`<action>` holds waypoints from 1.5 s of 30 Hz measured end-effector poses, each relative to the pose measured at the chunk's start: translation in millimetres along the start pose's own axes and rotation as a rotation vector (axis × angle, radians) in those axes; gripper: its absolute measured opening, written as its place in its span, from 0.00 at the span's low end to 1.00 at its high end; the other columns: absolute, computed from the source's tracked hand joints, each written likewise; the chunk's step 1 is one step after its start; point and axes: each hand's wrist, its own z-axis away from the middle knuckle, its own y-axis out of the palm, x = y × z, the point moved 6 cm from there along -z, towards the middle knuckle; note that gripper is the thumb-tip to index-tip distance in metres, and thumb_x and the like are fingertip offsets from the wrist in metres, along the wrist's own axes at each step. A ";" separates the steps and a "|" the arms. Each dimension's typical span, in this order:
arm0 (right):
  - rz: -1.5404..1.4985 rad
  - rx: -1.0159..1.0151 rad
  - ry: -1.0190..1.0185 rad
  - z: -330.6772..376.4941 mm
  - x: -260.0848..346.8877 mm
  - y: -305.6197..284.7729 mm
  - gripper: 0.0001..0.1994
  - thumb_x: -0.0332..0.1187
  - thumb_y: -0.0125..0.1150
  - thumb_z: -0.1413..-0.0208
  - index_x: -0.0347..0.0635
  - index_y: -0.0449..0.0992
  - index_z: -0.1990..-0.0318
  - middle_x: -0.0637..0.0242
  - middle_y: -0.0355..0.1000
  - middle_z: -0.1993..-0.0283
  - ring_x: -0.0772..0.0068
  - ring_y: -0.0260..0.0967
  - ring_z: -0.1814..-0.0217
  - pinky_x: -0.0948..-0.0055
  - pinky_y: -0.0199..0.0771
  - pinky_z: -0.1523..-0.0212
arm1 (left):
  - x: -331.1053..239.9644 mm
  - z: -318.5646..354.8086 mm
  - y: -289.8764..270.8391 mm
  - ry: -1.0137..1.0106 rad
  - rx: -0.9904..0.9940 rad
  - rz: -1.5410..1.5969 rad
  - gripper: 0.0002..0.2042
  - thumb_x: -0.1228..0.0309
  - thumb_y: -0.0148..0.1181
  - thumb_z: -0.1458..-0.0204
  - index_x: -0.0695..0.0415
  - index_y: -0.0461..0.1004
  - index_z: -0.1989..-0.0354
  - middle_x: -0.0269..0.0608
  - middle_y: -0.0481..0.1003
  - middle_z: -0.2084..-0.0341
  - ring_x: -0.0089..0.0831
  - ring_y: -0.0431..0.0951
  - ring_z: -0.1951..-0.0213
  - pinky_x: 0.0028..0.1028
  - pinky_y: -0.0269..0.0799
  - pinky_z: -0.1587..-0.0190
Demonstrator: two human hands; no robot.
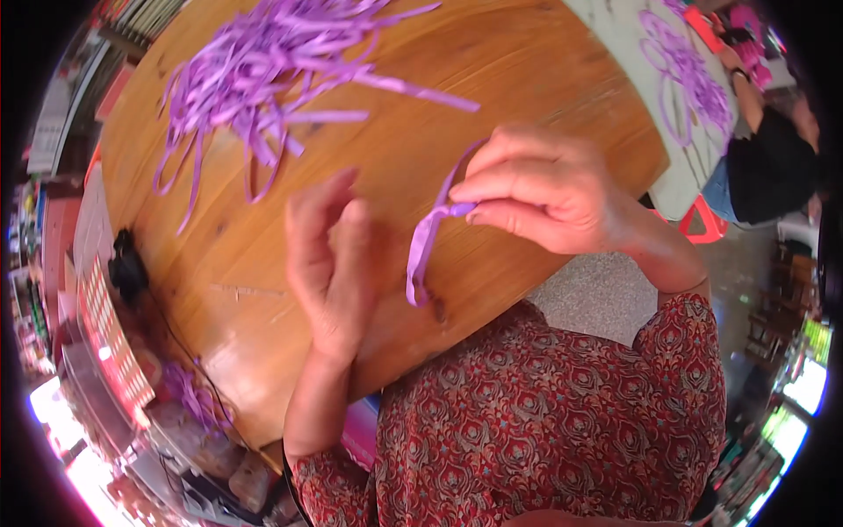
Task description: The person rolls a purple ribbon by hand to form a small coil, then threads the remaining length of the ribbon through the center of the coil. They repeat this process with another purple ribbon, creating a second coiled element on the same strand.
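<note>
Head view, looking down over a round wooden tabletop [527, 79].

Right hand [536, 189]: thumb and fingers pinched together on a purple ribbon strip [423, 250], gripping it at a fold or small loop near its upper end. From the pinch, a short arc of the strip runs up behind the fingers; the longer part hangs down and slightly to the person's left, ending just above the tabletop near its front edge. Long axis of the hanging part: roughly vertical in the picture, leaning a little.

Left hand [329, 263]: fingers apart and extended upward, holding nothing. It stands just beside the hanging strip, on the strip's left, not touching it as far as I can tell. The picture is motion-blurred here, so fine finger posture is uncertain.

Key relation: the free tail of the strip lies directly to the right of the left hand and below the right hand's pinch. The left hand is the nearer one to that loose end.

Farther back on the tabletop, well apart from both hands: a loose pile of cut purple strips [255, 70].

Upper right: another person in a dark top [768, 171] at a pale table [619, 26] with more purple loops [689, 79].
</note>
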 end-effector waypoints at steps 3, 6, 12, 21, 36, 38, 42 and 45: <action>0.046 0.036 0.112 16.5 -5.3 -27.6 0.10 0.23 0.66 0.56 0.37 0.78 0.63 0.64 0.73 0.67 0.72 0.70 0.72 0.79 0.67 0.74 | 7.6 6.1 -5.9 -0.054 -0.020 -0.080 0.10 0.78 0.52 0.46 0.64 0.71 0.55 0.37 0.67 0.64 0.24 0.66 0.61 0.21 0.62 0.56; 0.116 -0.037 0.307 31.4 -29.3 -72.6 0.08 0.24 0.63 0.53 0.38 0.78 0.63 0.68 0.73 0.66 0.78 0.69 0.67 0.81 0.67 0.70 | 19.1 7.5 -6.4 -0.029 -0.015 -0.131 0.10 0.81 0.54 0.48 0.64 0.71 0.57 0.36 0.66 0.67 0.24 0.66 0.63 0.21 0.62 0.57; 0.326 -0.579 0.632 71.6 -128.7 -271.1 0.20 0.28 0.62 0.53 0.33 0.71 0.50 0.55 0.71 0.56 0.63 0.70 0.57 0.66 0.70 0.56 | 14.9 3.2 1.0 0.043 -0.014 -0.340 0.09 0.82 0.56 0.51 0.62 0.73 0.61 0.36 0.66 0.71 0.24 0.66 0.69 0.20 0.63 0.66; 0.809 -0.400 0.255 14.5 -117.2 -239.0 0.20 0.33 0.62 0.51 0.30 0.71 0.53 0.52 0.70 0.54 0.58 0.66 0.54 0.67 0.65 0.52 | 8.8 -2.1 3.2 0.090 0.003 -0.302 0.06 0.81 0.58 0.51 0.62 0.74 0.64 0.37 0.67 0.74 0.23 0.66 0.74 0.21 0.64 0.72; 0.402 0.013 -0.256 -134.2 -83.7 113.2 0.08 0.28 0.62 0.56 0.44 0.78 0.66 0.69 0.68 0.64 0.66 0.65 0.59 0.69 0.65 0.57 | -4.1 6.6 -7.5 0.350 -0.060 -0.350 0.05 0.75 0.62 0.53 0.59 0.70 0.73 0.42 0.65 0.78 0.37 0.66 0.77 0.32 0.62 0.74; 0.440 0.032 -0.274 -142.3 -88.4 123.3 0.07 0.29 0.62 0.56 0.44 0.78 0.67 0.70 0.67 0.63 0.66 0.64 0.58 0.69 0.65 0.57 | -2.2 7.5 -6.2 0.349 -0.025 -0.365 0.06 0.74 0.62 0.54 0.58 0.70 0.73 0.42 0.64 0.79 0.39 0.66 0.77 0.34 0.62 0.74; 0.459 0.095 -0.308 -153.2 -86.7 126.2 0.06 0.31 0.61 0.56 0.45 0.77 0.68 0.72 0.66 0.63 0.68 0.63 0.57 0.69 0.62 0.57 | -1.4 7.5 -10.2 0.360 -0.045 -0.364 0.06 0.74 0.63 0.55 0.58 0.70 0.73 0.43 0.64 0.79 0.41 0.67 0.75 0.35 0.62 0.73; 0.480 0.104 -0.337 -153.4 -79.9 123.6 0.05 0.30 0.61 0.54 0.43 0.76 0.68 0.72 0.68 0.60 0.70 0.64 0.55 0.69 0.62 0.56 | -4.3 8.8 -10.7 0.391 -0.039 -0.365 0.06 0.75 0.63 0.56 0.58 0.70 0.72 0.42 0.66 0.78 0.41 0.67 0.74 0.36 0.63 0.71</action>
